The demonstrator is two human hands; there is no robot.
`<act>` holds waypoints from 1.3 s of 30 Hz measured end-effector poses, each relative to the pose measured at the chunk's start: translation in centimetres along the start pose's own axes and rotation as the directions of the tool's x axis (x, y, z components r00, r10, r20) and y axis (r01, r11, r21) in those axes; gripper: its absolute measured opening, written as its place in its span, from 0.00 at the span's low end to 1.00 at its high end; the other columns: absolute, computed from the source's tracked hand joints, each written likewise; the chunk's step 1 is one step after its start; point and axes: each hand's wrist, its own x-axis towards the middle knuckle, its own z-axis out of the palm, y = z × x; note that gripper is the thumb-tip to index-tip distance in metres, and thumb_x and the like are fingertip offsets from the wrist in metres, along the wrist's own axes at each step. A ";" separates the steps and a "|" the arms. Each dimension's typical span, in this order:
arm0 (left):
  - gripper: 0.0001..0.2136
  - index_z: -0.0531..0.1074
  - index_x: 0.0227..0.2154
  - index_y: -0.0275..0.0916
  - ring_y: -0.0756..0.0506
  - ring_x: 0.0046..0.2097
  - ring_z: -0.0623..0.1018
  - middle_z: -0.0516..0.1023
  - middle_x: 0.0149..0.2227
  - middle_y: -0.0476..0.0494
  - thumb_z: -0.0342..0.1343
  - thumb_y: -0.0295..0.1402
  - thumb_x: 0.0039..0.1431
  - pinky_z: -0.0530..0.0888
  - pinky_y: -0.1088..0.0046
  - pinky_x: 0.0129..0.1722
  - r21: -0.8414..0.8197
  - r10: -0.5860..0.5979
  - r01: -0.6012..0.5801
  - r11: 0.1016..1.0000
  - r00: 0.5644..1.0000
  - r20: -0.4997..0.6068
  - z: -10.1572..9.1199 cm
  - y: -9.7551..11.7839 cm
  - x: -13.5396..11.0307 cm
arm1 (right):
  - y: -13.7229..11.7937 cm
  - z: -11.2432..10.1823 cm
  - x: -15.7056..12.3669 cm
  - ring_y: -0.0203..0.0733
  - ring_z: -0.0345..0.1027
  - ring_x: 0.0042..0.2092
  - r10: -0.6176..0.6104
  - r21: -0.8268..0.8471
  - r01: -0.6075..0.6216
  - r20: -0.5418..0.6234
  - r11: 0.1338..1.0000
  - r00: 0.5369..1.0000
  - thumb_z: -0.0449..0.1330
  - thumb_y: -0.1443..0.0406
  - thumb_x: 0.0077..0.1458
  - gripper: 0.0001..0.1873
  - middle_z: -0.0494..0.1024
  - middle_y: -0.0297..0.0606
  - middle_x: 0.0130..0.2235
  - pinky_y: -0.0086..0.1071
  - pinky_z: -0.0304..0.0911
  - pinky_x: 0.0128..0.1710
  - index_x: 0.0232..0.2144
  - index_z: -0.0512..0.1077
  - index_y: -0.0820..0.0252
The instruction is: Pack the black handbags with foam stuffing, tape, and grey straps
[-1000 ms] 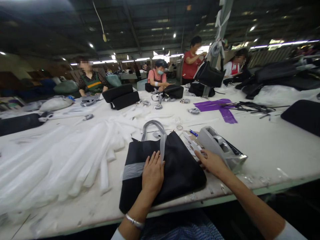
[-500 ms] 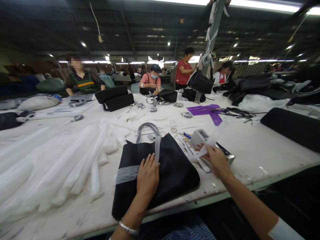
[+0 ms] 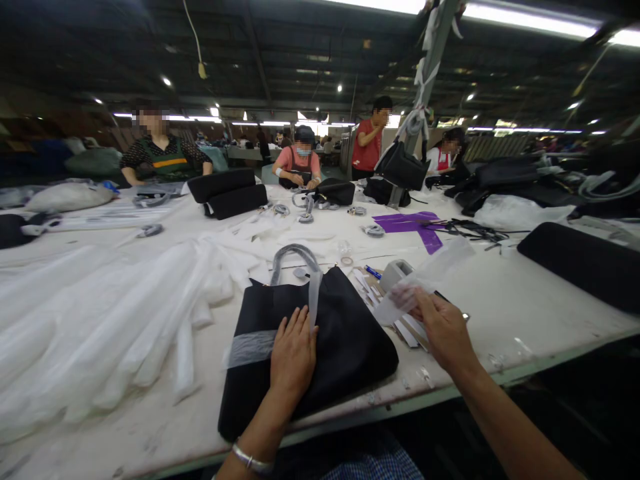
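A black handbag (image 3: 345, 340) lies flat on the white table in front of me, its grey handle (image 3: 295, 257) pointing away. My left hand (image 3: 293, 357) rests flat on the bag, fingers stretched out, beside a strip of clear tape (image 3: 250, 347) stuck across it. My right hand (image 3: 443, 327) is closed on a wide strip of clear tape (image 3: 430, 273) drawn up and to the right from the grey tape dispenser (image 3: 400, 272), which stands just right of the bag.
A heap of white foam sheets (image 3: 110, 313) fills the left of the table (image 3: 525, 300). Paper slips (image 3: 370, 283) and a blue pen (image 3: 373, 271) lie by the dispenser. Another black bag (image 3: 585, 263) lies at right. Several other people sit and stand along the far side with more black bags.
My right hand moved from the dispenser's side, took the tape end and pulled a long strip out up and right. My left hand stayed flat on the bag.
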 end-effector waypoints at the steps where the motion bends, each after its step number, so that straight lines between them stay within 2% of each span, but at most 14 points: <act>1: 0.19 0.68 0.57 0.40 0.37 0.62 0.68 0.70 0.59 0.37 0.45 0.34 0.67 0.60 0.52 0.62 -0.031 -0.010 0.010 0.999 1.000 -0.009 0.0 0.0 0.0 | -0.8 1.3 -0.8 0.52 0.76 0.46 -0.031 0.031 0.031 0.016 0.999 0.999 0.48 0.52 0.64 0.23 0.83 0.43 0.42 0.47 0.71 0.49 0.47 0.77 0.57; 3: 0.19 0.68 0.58 0.41 0.37 0.61 0.69 0.70 0.59 0.38 0.46 0.34 0.66 0.61 0.52 0.62 -0.119 -0.052 0.047 0.992 0.998 -0.035 -0.2 0.1 0.1 | -2.0 4.4 -2.3 0.50 0.73 0.52 -0.105 0.041 0.102 0.069 0.994 0.992 0.47 0.55 0.66 0.22 0.80 0.42 0.47 0.47 0.67 0.55 0.50 0.75 0.56; 6: 0.20 0.64 0.61 0.44 0.39 0.62 0.67 0.68 0.61 0.42 0.43 0.35 0.68 0.61 0.55 0.63 -0.322 -0.176 0.142 0.936 0.981 -0.078 -0.8 0.1 0.2 | -1.8 9.5 -4.4 0.49 0.67 0.57 -0.238 -0.095 0.254 0.154 0.963 0.959 0.45 0.59 0.67 0.21 0.77 0.43 0.53 0.46 0.63 0.58 0.54 0.71 0.57; 10: 0.21 0.60 0.63 0.43 0.43 0.66 0.61 0.64 0.64 0.44 0.38 0.37 0.71 0.56 0.59 0.66 -0.602 -0.315 0.160 0.782 0.935 -0.161 -1.9 0.3 0.2 | 0.1 15.0 -6.2 0.51 0.61 0.62 -0.441 -0.250 0.528 0.331 0.812 0.834 0.44 0.67 0.66 0.23 0.71 0.47 0.58 0.54 0.55 0.62 0.59 0.66 0.63; 13: 0.22 0.61 0.62 0.41 0.43 0.67 0.58 0.65 0.63 0.42 0.38 0.40 0.71 0.52 0.59 0.67 -0.696 -0.366 0.119 0.708 0.905 -0.217 -3.0 0.5 0.3 | 0.4 16.7 -7.3 0.54 0.53 0.66 -0.438 -0.293 0.611 0.482 0.736 0.759 0.48 0.66 0.64 0.23 0.66 0.48 0.62 0.56 0.47 0.65 0.59 0.66 0.65; 18: 0.22 0.61 0.63 0.40 0.43 0.68 0.56 0.65 0.63 0.43 0.37 0.40 0.71 0.50 0.58 0.68 -0.725 -0.416 0.087 0.683 0.862 -0.288 -5.6 1.4 1.6 | -0.4 16.4 -8.1 0.52 0.48 0.67 -0.481 -0.153 0.704 0.629 0.694 0.611 0.53 0.60 0.63 0.28 0.60 0.43 0.65 0.54 0.45 0.66 0.64 0.59 0.58; 20: 0.22 0.62 0.62 0.41 0.42 0.67 0.59 0.65 0.63 0.44 0.37 0.39 0.71 0.53 0.58 0.67 -0.684 -0.354 0.071 0.726 0.891 -0.283 -6.0 1.9 2.5 | -0.4 16.4 -8.2 0.52 0.48 0.67 -0.506 -0.100 0.718 0.643 0.689 0.575 0.54 0.60 0.62 0.29 0.60 0.44 0.66 0.53 0.45 0.66 0.64 0.57 0.58; 22: 0.21 0.64 0.61 0.41 0.42 0.66 0.62 0.66 0.63 0.43 0.38 0.37 0.71 0.55 0.58 0.67 -0.563 -0.232 0.066 0.823 0.946 -0.228 -5.4 2.2 3.3 | -0.3 16.6 -8.3 0.51 0.50 0.67 -0.544 -0.036 0.738 0.652 0.674 0.529 0.52 0.62 0.63 0.29 0.61 0.45 0.65 0.53 0.46 0.66 0.65 0.56 0.59; 24: 0.20 0.64 0.60 0.40 0.42 0.65 0.63 0.66 0.62 0.42 0.41 0.35 0.69 0.56 0.57 0.66 -0.359 -0.069 0.035 0.933 0.994 -0.081 -4.2 2.2 3.9 | -0.1 16.9 -8.5 0.51 0.53 0.65 -0.586 0.047 0.764 0.672 0.644 0.453 0.50 0.63 0.64 0.28 0.63 0.48 0.63 0.52 0.47 0.65 0.65 0.56 0.62; 25: 0.20 0.64 0.60 0.40 0.42 0.65 0.63 0.66 0.62 0.41 0.41 0.34 0.69 0.56 0.56 0.66 -0.255 0.010 -0.004 0.967 1.000 0.024 -3.6 2.2 4.0 | 0.0 17.0 -8.6 0.52 0.55 0.64 -0.597 0.085 0.769 0.686 0.634 0.417 0.48 0.63 0.65 0.27 0.64 0.50 0.63 0.51 0.48 0.64 0.65 0.56 0.64; 27: 0.20 0.62 0.61 0.41 0.43 0.66 0.61 0.64 0.63 0.42 0.42 0.33 0.69 0.58 0.56 0.65 -0.125 0.145 -0.116 0.985 0.958 0.248 -2.6 2.0 4.2 | 0.1 17.0 -8.7 0.51 0.59 0.62 -0.590 0.141 0.752 0.717 0.643 0.370 0.47 0.61 0.66 0.27 0.65 0.50 0.62 0.49 0.50 0.64 0.64 0.57 0.64; 30: 0.21 0.58 0.63 0.46 0.44 0.68 0.56 0.57 0.67 0.45 0.42 0.33 0.69 0.59 0.57 0.65 -0.124 0.310 -0.285 0.950 0.836 0.454 -2.3 1.9 4.5 | -0.2 16.6 -8.6 0.50 0.60 0.61 -0.545 0.193 0.683 0.764 0.704 0.345 0.51 0.58 0.65 0.28 0.65 0.46 0.63 0.43 0.52 0.63 0.64 0.59 0.61; 34: 0.22 0.55 0.64 0.47 0.46 0.69 0.50 0.52 0.69 0.47 0.41 0.31 0.69 0.55 0.57 0.66 -0.205 0.468 -0.426 0.881 0.720 0.512 -3.2 2.0 5.3 | -0.8 15.9 -8.4 0.51 0.59 0.62 -0.507 0.200 0.627 0.783 0.753 0.360 0.56 0.57 0.61 0.31 0.66 0.44 0.62 0.41 0.51 0.63 0.63 0.60 0.61; 39: 0.23 0.51 0.66 0.48 0.44 0.70 0.46 0.49 0.70 0.47 0.41 0.32 0.69 0.54 0.56 0.66 -0.206 0.533 -0.518 0.830 0.631 0.563 -2.9 2.0 6.0 | -1.1 15.6 -8.3 0.52 0.60 0.61 -0.476 0.164 0.621 0.794 0.766 0.378 0.55 0.56 0.61 0.30 0.65 0.45 0.63 0.43 0.56 0.61 0.63 0.59 0.58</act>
